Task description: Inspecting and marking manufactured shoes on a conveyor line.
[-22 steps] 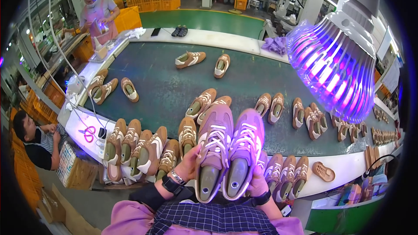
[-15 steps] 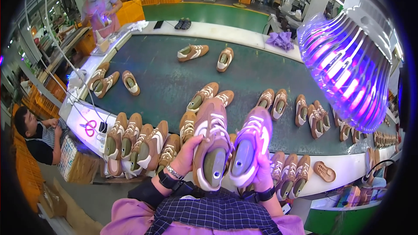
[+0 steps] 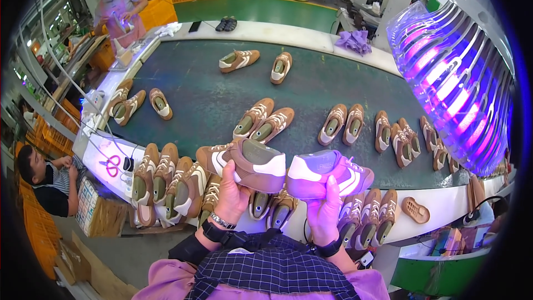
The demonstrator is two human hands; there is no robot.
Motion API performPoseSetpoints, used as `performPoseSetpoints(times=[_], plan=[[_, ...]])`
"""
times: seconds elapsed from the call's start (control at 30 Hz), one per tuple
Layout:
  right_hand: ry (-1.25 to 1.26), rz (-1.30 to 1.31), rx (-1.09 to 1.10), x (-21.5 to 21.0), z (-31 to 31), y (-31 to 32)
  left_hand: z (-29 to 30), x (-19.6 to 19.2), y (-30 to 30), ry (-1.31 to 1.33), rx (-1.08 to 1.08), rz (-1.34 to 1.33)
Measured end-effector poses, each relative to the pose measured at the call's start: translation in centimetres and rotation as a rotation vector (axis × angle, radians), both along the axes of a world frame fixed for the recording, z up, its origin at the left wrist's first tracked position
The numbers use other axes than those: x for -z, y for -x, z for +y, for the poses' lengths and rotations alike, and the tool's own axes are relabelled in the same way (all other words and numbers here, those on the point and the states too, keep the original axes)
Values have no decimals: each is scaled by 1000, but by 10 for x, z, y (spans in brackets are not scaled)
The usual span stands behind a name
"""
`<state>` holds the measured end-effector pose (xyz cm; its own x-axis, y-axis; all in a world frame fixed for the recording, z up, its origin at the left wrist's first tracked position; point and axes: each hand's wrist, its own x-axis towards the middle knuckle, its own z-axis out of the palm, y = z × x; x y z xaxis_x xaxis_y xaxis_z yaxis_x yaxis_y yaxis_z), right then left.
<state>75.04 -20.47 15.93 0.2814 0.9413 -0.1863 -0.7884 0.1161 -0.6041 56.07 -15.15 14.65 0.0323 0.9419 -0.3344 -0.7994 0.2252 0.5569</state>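
My left hand (image 3: 232, 195) grips a brown sneaker (image 3: 258, 164) with a white heel and a green last inside, its toe pointing left. In my right hand (image 3: 325, 211) is the matching sneaker (image 3: 330, 175), toe to the right, tinted violet by the lamp light. The two heels face each other with a narrow gap between them, both shoes held above the bench's near edge. Behind them a pair of the same sneakers (image 3: 273, 124) rests on the dark green belt (image 3: 211, 97). More sneakers (image 3: 283, 208) stand under my hands, partly hidden by them.
A ribbed lamp (image 3: 449, 89) glowing violet hangs at the right. Rows of sneakers (image 3: 375, 219) line the white near ledge, beside a loose brown sole (image 3: 415, 210). Red-handled scissors (image 3: 112, 165) lie at left. One person (image 3: 50, 175) sits at left; another (image 3: 119, 11) stands at far left.
Both sneakers have been turned from toes pointing away to lying sideways, heels facing each other and toes outward. My view has shifted slightly. Both hands keep hold.
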Motion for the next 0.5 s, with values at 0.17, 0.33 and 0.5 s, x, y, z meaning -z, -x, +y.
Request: performPoseSetpoints(times=[0.17,0.33,0.5], plan=[[50,-34,21,5,2,0,2,8,0,14,2,19],[61,-42,44,3,4,3,2,10,-2,27,19,37],[51,-41,3,9,3,0,1,8,-5,46,32,50]])
